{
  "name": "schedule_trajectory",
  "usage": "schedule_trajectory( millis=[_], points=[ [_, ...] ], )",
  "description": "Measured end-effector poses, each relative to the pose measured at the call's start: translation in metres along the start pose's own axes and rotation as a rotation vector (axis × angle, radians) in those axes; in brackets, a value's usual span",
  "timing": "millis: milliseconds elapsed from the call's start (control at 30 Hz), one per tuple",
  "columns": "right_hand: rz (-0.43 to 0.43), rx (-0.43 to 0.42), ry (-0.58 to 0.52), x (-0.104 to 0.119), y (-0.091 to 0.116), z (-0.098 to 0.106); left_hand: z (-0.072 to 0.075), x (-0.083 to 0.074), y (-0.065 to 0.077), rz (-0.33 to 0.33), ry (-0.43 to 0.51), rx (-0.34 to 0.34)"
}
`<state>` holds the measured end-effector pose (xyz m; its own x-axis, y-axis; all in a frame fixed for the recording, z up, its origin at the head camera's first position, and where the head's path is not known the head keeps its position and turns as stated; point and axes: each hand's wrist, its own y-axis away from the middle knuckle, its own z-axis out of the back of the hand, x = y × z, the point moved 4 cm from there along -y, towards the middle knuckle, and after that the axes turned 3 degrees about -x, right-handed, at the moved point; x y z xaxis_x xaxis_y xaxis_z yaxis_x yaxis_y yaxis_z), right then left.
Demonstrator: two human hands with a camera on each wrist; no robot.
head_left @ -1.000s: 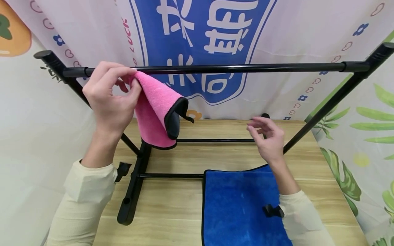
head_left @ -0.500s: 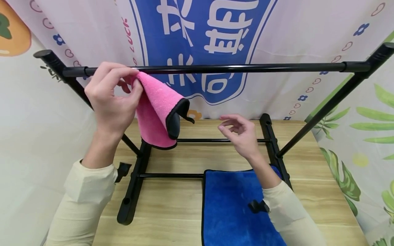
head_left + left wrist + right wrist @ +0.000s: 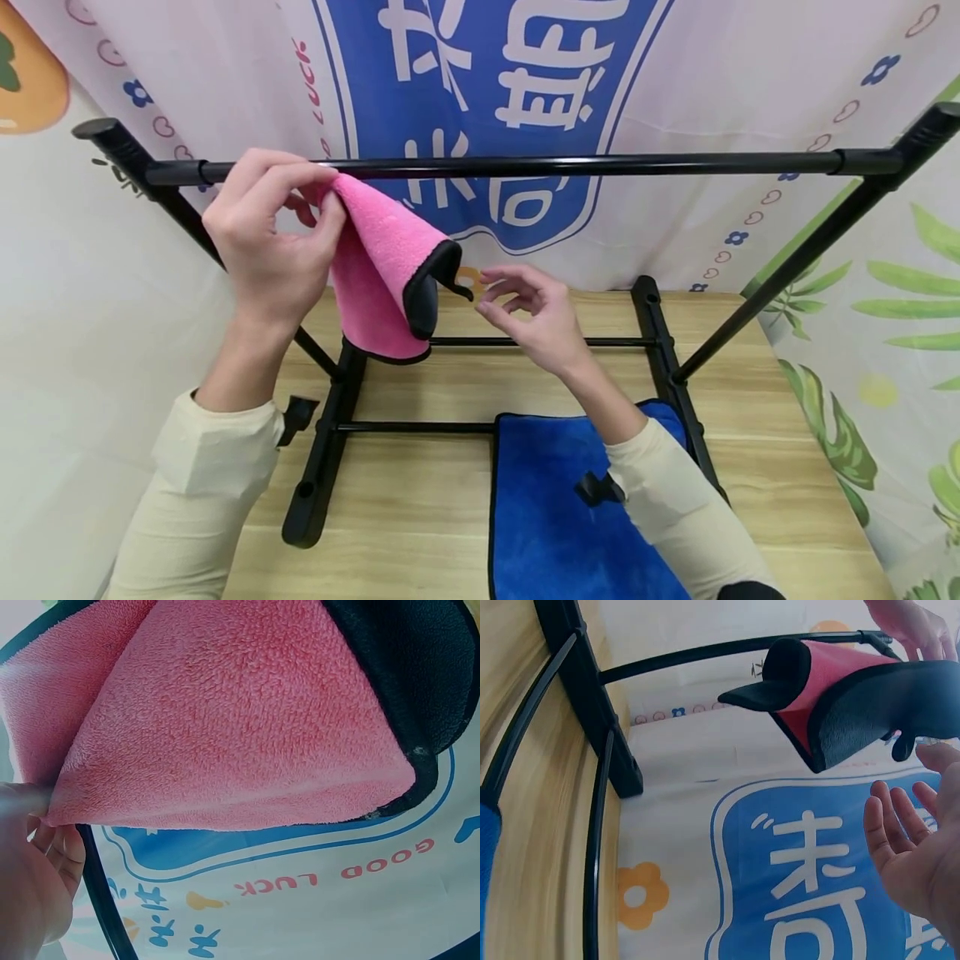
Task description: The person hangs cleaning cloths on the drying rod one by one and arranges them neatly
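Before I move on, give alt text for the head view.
A left hand pinches a pink cloth near the top bar of a black rack. The empty right hand is close to the cloth's black edge. A blue cloth and wooden table show below.

My right sleeve (image 3: pixel 678 492) covers part of the blue cloth (image 3: pixel 547 517), which the head view crops below; my left hand (image 3: pixel 262 237) hides a stretch of the black bar (image 3: pixel 600 166); the pink cloth (image 3: pixel 232 727) runs off the left wrist view's top, my right hand (image 3: pixel 928 862) off the right wrist view's right edge
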<state>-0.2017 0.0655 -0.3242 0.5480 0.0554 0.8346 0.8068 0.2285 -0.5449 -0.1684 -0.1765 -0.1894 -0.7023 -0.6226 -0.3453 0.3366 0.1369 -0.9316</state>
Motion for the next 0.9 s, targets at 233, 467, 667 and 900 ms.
schedule_trajectory(
  millis=[233,467,667,900],
  points=[
    [0.012,0.041,0.020,0.007,-0.011,-0.008,-0.001,0.001,0.001,0.011,0.032,-0.022],
    [0.047,0.051,0.034,0.010,-0.018,-0.012,-0.002,0.001,0.002,0.023,0.028,-0.033],
    [0.077,0.048,0.029,0.009,-0.021,-0.014,-0.002,0.002,0.001,0.030,0.029,-0.033],
    [0.050,0.080,0.029,0.011,-0.025,-0.016,-0.002,0.002,0.001,0.029,0.036,-0.039]
  ],
)
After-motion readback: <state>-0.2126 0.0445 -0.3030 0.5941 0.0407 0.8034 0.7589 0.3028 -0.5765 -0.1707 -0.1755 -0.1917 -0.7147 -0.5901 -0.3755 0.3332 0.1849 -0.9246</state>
